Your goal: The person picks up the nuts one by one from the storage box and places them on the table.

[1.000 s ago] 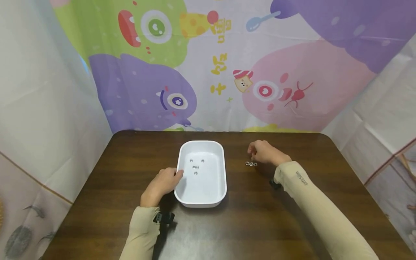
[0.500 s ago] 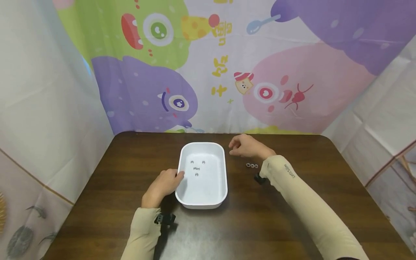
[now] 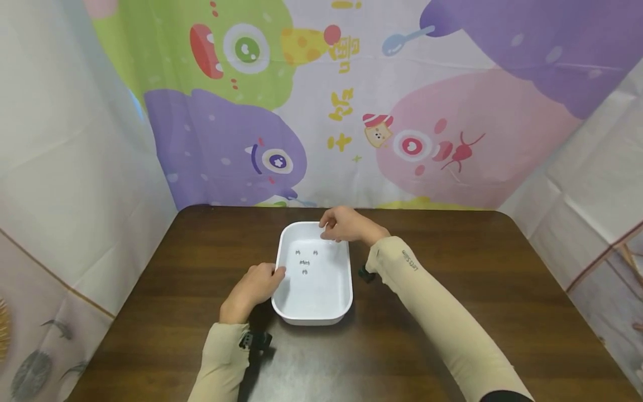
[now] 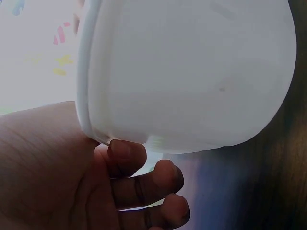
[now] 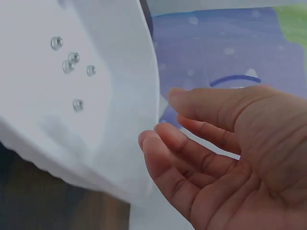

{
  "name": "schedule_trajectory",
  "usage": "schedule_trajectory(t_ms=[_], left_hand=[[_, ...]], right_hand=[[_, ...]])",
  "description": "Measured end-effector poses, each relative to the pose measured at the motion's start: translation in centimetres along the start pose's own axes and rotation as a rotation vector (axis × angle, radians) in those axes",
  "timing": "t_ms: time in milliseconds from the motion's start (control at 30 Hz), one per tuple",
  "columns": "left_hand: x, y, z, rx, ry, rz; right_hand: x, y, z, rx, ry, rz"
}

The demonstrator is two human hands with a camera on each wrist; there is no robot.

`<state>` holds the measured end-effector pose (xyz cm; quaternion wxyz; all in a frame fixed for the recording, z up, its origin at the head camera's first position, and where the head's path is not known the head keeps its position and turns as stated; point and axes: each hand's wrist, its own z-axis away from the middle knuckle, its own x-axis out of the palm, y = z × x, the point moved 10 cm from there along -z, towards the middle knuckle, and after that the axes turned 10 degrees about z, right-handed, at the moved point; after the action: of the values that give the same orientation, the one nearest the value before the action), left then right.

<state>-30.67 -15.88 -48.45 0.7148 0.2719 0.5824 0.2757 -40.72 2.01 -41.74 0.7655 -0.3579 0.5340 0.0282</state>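
A white rectangular tray [image 3: 313, 301] stands on the table. Several small metal nuts [image 5: 56, 43] lie in it, toward its far left part in the head view. My left hand [image 3: 255, 287] grips the tray's left wall, thumb over the rim; in the left wrist view its other fingers [image 4: 165, 176] curl at the outer side. Over the tray's far right corner is my right hand [image 3: 349, 226]. In the right wrist view, a gap separates its thumb from the bent fingers [image 5: 158, 158], and nothing shows between them.
The brown wooden table [image 3: 201, 240] ends at a cartoon-print cloth [image 3: 331, 178] hanging behind it. Pale cloths hang at the left and right. The right sleeve [image 3: 427, 301] crosses the table's right part.
My right hand has moved left from beside three loose nuts to over the tray's corner. Those nuts are now hidden by the right arm. My left hand keeps its grip.
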Motion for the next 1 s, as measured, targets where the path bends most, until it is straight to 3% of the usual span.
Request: schedule_trajectory(t_ms=[333,1000], left_hand=[[0.0,0.2,-0.1,0.022,0.0,-0.027],[-0.1,0.5,0.0,0.046,0.011,-0.025]], right_hand=[[2.9,-0.6,-2.8,0.043,-0.045,-0.002],[6.1,-1.5,-4.9,0.097,-0.12,0.129]])
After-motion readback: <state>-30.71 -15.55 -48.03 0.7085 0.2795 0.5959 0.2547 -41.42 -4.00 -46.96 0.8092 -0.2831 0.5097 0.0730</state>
